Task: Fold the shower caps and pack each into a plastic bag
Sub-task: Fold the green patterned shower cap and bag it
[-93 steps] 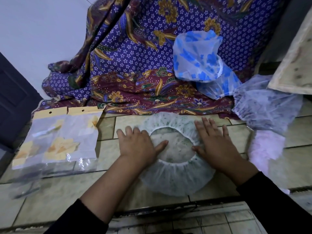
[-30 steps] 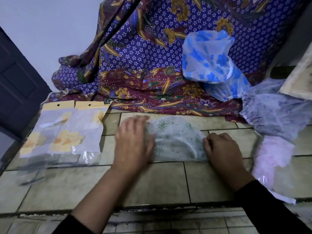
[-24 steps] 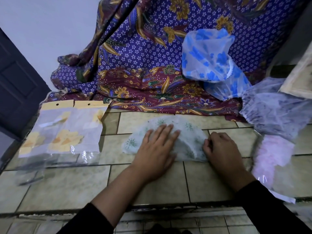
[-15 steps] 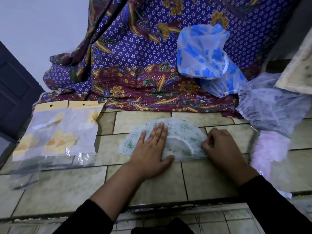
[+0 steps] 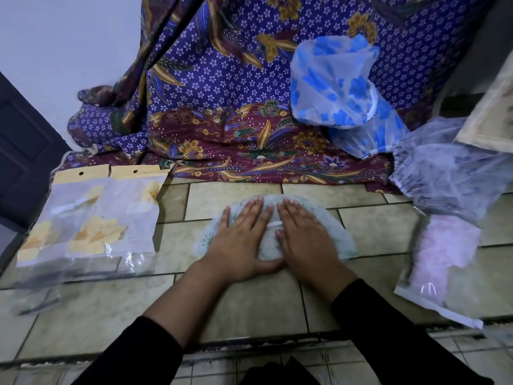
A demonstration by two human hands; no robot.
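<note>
At frame centre, the left hand (image 5: 241, 243) and right hand (image 5: 308, 240) press open fingers flat on the half-folded shower cap (image 5: 341, 237) on the tiled bench (image 5: 249, 307). Best to squeeze out trapped air, then crease firmly before folding again.

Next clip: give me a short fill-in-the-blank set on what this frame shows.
1. Both hands, left hand and right hand, press flat on a shower cap folded into a ____ shape.
2. The packed bags with yellow headers lie to the person's ____.
3. The cap resting on the patterned cloth has ____ flowers.

Missing: half-circle; left; blue
</note>
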